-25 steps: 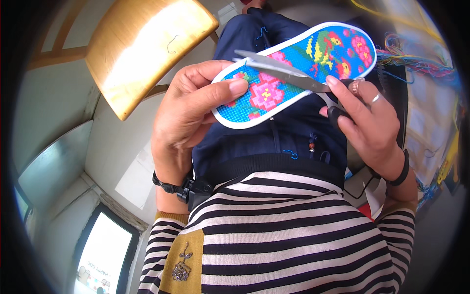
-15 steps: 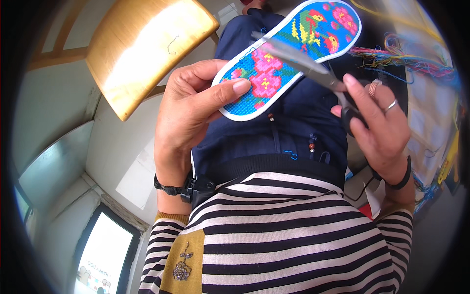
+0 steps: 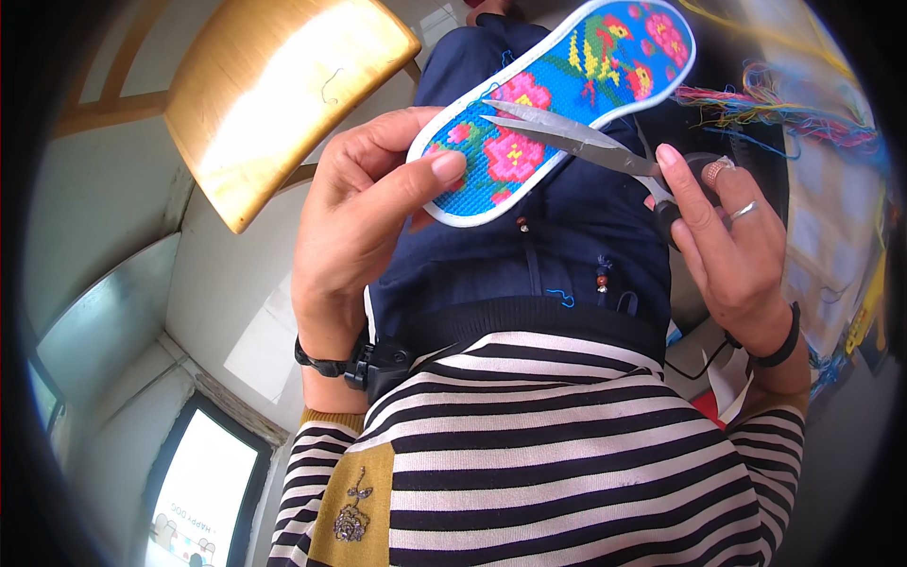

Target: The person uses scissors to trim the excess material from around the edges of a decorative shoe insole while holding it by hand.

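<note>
Insole (image 3: 567, 90), one: blue ground, pink flowers, red, yellow and green motif, white edging. Held above the trousers (image 3: 576, 231), slanting from lower left to upper right, worked face up. Short blue thread (image 3: 487, 92) at the upper edge.

Left hand (image 3: 364, 194): pinching the insole's lower left end, thumb flat on the worked face, fingers beneath and partly hidden. Black strap (image 3: 321, 359) with black device (image 3: 383, 364) at the wrist.

Scissors (image 3: 595, 146), one pair: metal blades, black handles. Blades slightly parted, tips pointing left across the insole, near the blue thread; contact cannot be told.

Right hand (image 3: 732, 236): curled around the handles, index finger extended by the pivot; grip inside the loops partly hidden. Two rings (image 3: 744, 211); black wristband (image 3: 782, 340).

Thread bundle (image 3: 784, 109): multicoloured, loose, near the insole's upper right end.

Chair (image 3: 293, 94): pale wood, upper left, sunlit; dark thread (image 3: 331, 87) lying on the seat.

Trousers: navy, with beaded cord (image 3: 603, 276) and blue scrap (image 3: 562, 298) near the waistband.

Top (image 3: 557, 454): black and white stripes, mustard panel with flower ornament (image 3: 351, 520).
</note>
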The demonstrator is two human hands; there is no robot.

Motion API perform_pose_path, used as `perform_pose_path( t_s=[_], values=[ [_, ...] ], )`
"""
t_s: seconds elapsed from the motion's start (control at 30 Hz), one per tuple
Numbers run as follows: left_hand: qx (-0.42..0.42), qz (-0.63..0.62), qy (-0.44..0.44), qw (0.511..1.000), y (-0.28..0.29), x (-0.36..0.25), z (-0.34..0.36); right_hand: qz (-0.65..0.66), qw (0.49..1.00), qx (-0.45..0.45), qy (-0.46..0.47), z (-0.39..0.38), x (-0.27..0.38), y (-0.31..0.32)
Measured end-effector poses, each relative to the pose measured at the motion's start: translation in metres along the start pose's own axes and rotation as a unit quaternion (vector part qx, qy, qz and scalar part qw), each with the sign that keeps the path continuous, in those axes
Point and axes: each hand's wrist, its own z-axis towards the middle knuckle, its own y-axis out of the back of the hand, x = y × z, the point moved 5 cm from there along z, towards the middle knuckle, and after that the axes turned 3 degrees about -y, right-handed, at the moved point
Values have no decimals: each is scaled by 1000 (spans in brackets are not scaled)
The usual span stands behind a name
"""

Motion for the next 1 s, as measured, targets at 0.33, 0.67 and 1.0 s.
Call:
perform_pose_path(
  t_s=[0.33,0.67,1.0],
  values=[
    [12,-27,0,1000,-1,-7,-1,-12,1000,2,6,5,3,4],
    [35,-38,-5,999,3,-5,2,-6,999,35,17,4,1,5],
    [29,-39,2,999,5,-8,2,-9,999,22,34,9,-1,6]
  ],
)
